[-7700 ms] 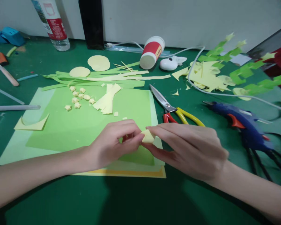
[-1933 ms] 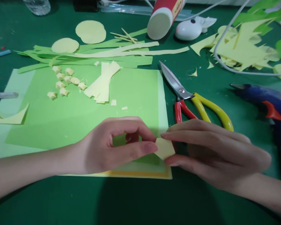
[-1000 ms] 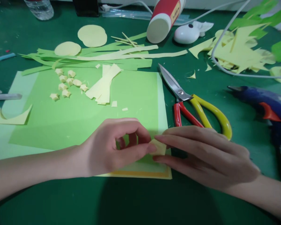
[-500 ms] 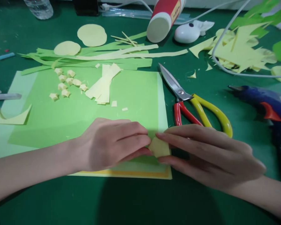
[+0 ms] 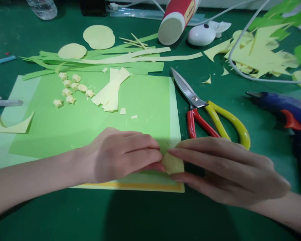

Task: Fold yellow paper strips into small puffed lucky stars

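Between my two hands is a small folded yellow paper pentagon (image 5: 174,164), held over the right edge of the green paper sheets (image 5: 145,124). My left hand (image 5: 130,152) is closed, pinching the pentagon's left corner between thumb and fingertips. From the other side my right hand (image 5: 228,170) grips it, the forefinger at its top edge and the thumb below. Folded paper stars (image 5: 70,99) lie in a group on the sheets. Beside them rests a crossed stack of short pale yellow strips (image 5: 112,90).
Scissors (image 5: 195,100) with red and yellow handles lie right of the sheets, a blue glue gun (image 5: 278,103) beyond. Green paper strips (image 5: 65,65) and yellow paper rounds (image 5: 99,36) lie behind. At the back are a tipped red paper cup (image 5: 177,20), paper scraps (image 5: 261,50) and a white cable (image 5: 232,57).
Both hands have shifted slightly down and to the right with the paper pentagon, which has tilted a little between the fingers. Everything else stays in place.
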`<state>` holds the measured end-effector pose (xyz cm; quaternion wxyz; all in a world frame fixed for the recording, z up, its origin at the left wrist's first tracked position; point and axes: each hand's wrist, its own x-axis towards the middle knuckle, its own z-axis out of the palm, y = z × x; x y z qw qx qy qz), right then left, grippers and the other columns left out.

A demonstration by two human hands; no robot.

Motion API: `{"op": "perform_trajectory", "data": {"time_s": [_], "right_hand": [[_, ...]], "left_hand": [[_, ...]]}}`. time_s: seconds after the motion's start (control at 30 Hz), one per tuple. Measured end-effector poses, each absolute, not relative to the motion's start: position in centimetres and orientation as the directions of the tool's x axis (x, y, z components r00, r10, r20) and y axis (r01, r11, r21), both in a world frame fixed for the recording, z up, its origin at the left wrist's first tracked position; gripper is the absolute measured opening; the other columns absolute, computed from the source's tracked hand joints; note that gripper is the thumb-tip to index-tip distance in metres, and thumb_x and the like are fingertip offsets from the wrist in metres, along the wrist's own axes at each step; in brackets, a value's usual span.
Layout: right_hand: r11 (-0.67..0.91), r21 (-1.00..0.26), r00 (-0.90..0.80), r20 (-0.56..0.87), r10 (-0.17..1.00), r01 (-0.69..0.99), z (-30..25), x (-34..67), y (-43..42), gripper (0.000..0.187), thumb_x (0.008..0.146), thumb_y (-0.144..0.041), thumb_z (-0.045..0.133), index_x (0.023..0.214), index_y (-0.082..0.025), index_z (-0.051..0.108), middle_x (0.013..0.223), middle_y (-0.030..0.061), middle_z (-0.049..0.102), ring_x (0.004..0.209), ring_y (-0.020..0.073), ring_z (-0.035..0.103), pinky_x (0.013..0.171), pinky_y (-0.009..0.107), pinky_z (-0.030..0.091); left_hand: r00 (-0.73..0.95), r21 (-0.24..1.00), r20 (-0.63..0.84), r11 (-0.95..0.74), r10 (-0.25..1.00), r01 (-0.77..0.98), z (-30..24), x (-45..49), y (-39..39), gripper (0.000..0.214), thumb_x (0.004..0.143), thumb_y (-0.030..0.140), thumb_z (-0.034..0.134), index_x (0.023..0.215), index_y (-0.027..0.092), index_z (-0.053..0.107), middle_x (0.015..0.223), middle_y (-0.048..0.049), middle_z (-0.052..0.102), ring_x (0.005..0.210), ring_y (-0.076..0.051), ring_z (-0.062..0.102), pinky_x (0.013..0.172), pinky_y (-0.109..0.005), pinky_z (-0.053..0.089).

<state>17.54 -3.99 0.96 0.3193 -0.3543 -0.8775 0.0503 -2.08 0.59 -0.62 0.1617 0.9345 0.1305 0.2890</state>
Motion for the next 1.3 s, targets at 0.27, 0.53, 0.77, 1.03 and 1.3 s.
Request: {"op": "perform_trajectory", "data": {"time_s": [0.27, 0.53, 0.77, 1.03, 1.3], "right_hand": [[0.719, -0.326, -0.532, 0.502, 0.682, 0.614, 0.8, 17.9, -4.2, 0.014, 0.085, -0.027, 0.05, 0.084, -0.016, 0.059, 0.069, 0.0039, 0.067, 0.06, 0.008, 0.062, 0.053, 0.016, 0.052], [0.708, -0.348, -0.522, 0.493, 0.696, 0.615, 0.5, 17.4, -4.1, 0.013, 0.083, -0.025, 0.053, 0.084, -0.014, 0.059, 0.069, 0.0055, 0.067, 0.062, 0.0087, 0.062, 0.053, 0.016, 0.052], [0.708, -0.364, -0.496, 0.523, 0.693, 0.605, 0.0, 17.5, -4.3, 0.014, 0.083, -0.025, 0.054, 0.084, -0.013, 0.06, 0.069, 0.0057, 0.066, 0.062, 0.0082, 0.061, 0.051, 0.015, 0.051], [0.696, -0.396, -0.469, 0.532, 0.705, 0.599, -0.3, 17.3, -4.3, 0.009, 0.08, -0.022, 0.058, 0.084, -0.015, 0.059, 0.07, 0.0055, 0.066, 0.06, 0.0095, 0.061, 0.051, 0.017, 0.053], [0.689, -0.413, -0.467, 0.519, 0.716, 0.596, -0.4, 17.3, -4.3, 0.009, 0.08, -0.021, 0.058, 0.086, -0.014, 0.06, 0.073, 0.0067, 0.066, 0.064, 0.0096, 0.062, 0.055, 0.016, 0.054]], "left_hand": [[0.828, 0.507, 0.364, -0.836, 0.427, 0.208, 0.0, -2.2, 0.3, 0.015, 0.085, 0.022, 0.049, 0.079, 0.017, 0.062, 0.076, 0.0035, 0.065, 0.06, -0.005, 0.054, 0.047, -0.014, 0.037], [0.815, 0.619, 0.27, -0.74, 0.513, 0.262, -0.1, -2.3, 0.2, 0.018, 0.086, 0.023, 0.045, 0.08, 0.016, 0.061, 0.072, 0.0036, 0.064, 0.057, -0.004, 0.055, 0.052, -0.011, 0.04], [0.81, 0.52, 0.345, -0.815, 0.475, 0.257, -0.4, -2.2, 0.2, 0.018, 0.085, 0.024, 0.048, 0.079, 0.013, 0.062, 0.07, 0.0018, 0.065, 0.055, -0.005, 0.056, 0.045, -0.013, 0.039], [0.756, 0.672, 0.271, -0.679, 0.596, 0.296, -0.7, -2.1, 0.0, 0.024, 0.086, 0.025, 0.045, 0.075, 0.012, 0.063, 0.062, 0.0009, 0.062, 0.049, -0.004, 0.052, 0.042, -0.013, 0.035], [0.738, 0.66, 0.259, -0.672, 0.623, 0.335, -0.4, -2.1, 0.0, 0.028, 0.086, 0.024, 0.044, 0.07, 0.012, 0.063, 0.056, 0.0018, 0.058, 0.045, -0.004, 0.047, 0.041, -0.015, 0.032]]}}
